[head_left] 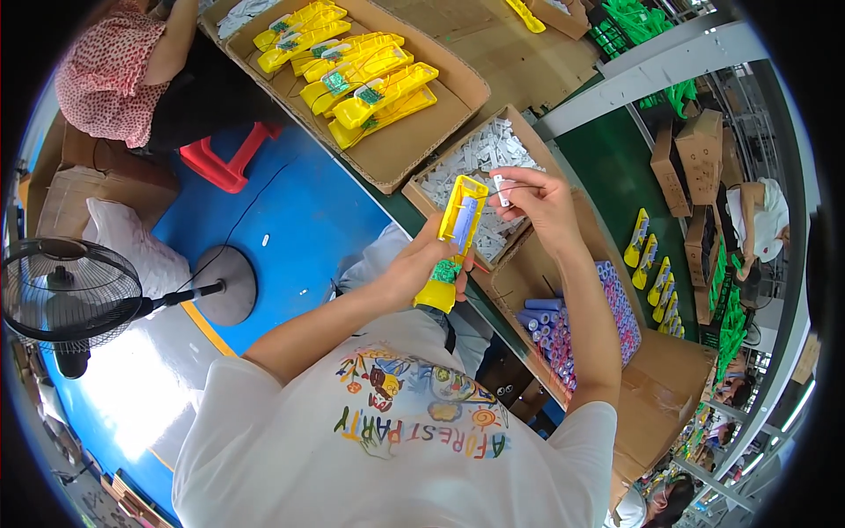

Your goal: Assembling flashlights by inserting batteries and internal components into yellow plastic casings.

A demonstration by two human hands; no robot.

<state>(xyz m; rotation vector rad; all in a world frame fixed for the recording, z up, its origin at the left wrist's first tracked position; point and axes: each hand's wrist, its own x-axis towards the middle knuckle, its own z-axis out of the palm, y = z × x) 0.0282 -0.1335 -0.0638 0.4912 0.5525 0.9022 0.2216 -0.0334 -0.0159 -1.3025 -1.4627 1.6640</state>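
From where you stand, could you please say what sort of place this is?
Probably an electronics assembly workshop, judging by the boxed yellow housings with green circuit boards, white plastic parts and purple battery-like cylinders.

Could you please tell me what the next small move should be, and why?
Probably bring the small white piece in the right hand to the open yellow casing: the left hand holds that casing with its bluish cylinder and green board exposed, and the piece is just beside its upper end.
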